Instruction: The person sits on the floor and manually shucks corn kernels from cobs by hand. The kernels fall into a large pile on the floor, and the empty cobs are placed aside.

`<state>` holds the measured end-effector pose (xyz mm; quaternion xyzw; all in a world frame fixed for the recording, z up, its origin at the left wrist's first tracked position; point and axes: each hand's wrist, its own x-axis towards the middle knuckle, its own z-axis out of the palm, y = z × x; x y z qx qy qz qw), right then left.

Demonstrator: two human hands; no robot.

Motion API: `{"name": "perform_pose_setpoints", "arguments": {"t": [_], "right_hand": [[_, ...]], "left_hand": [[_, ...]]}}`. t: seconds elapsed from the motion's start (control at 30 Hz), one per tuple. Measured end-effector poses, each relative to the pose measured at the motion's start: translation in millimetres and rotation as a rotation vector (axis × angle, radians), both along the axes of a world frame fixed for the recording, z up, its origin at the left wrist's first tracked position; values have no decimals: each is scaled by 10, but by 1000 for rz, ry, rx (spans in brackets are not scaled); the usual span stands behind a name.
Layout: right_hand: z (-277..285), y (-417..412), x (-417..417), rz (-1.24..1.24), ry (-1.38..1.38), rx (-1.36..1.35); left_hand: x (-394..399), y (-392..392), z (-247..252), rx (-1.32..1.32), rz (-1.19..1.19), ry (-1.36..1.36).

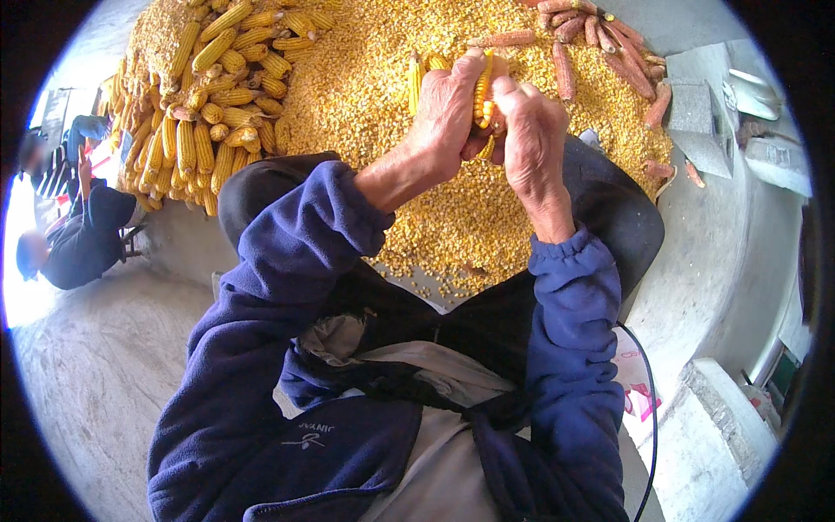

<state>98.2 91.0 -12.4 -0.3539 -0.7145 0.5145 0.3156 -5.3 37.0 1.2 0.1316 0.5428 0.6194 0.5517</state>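
Note:
Both my hands are raised over a broad heap of loose corn kernels (365,85). My left hand (447,107) grips a partly shelled ear of corn (483,94), whose remaining yellow rows show between the hands. Against the ear's other side is my right hand (531,127), with its fingers curled; a reddish bare part of the cob shows beside it. How the lower fingers lie around the ear is hidden. An unshelled ear of corn (415,85) rests on the kernels just left of my left hand.
Whole corn ears (186,147) are piled at the left. Bare red cobs (626,55) lie at the upper right, near a grey concrete block (701,124). Two people sit at the far left. A black cable (652,417) runs by my right side.

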Motion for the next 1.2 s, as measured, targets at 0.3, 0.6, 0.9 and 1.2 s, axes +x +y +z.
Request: {"name": "perform_pose_setpoints", "arguments": {"t": [0.3, 0.6, 0.9, 1.2], "right_hand": [[-88, -12, -34, -32, -158, 440], [66, -23, -8, 25, -217, 353], [-32, 14, -30, 52, -283, 735], [-170, -30, -72, -82, -126, 376]], "left_hand": [[57, -21, 67, -89, 61, -309], [12, -9, 50, -101, 115, -288], [-17, -26, -117, -42, 93, -296], [-47, 8, -174, -70, 91, -258]]}}
